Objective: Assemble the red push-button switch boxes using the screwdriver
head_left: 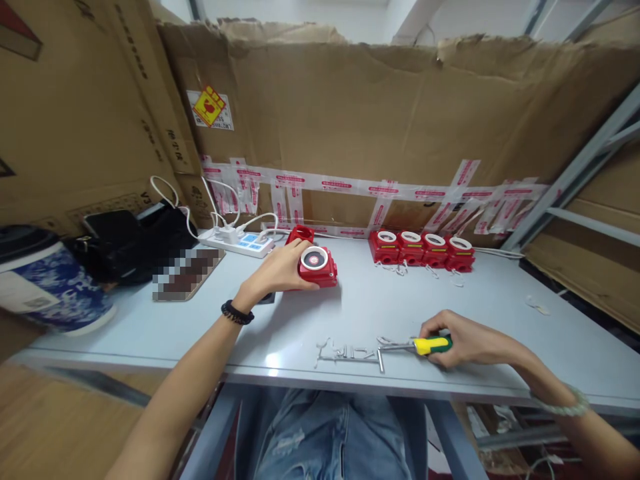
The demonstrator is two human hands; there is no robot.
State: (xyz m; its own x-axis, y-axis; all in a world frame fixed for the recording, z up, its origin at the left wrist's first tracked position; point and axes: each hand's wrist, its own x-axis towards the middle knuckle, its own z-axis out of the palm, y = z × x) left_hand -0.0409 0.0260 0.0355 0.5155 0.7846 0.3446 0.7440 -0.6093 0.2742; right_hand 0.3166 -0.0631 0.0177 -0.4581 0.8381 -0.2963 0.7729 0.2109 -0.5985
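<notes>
1. Brown cardboard [325,100] backs the pale counter [350,307] on my feed.
2. I've got the left hand [287,268] curled around a red unit [316,263], left of four similar ones [423,252].
3. Right hand [453,338]'s wrapped snugly on a yellow-green tool [423,346], shaft near loose metal bits [350,360].

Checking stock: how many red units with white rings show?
5: one unit in the left hand, four units in a row, right rear. Beyond that hand, a partly hidden red part shows no ring.

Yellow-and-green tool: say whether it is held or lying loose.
Held: the right hand grips its handle, the shaft pointing left.
</notes>
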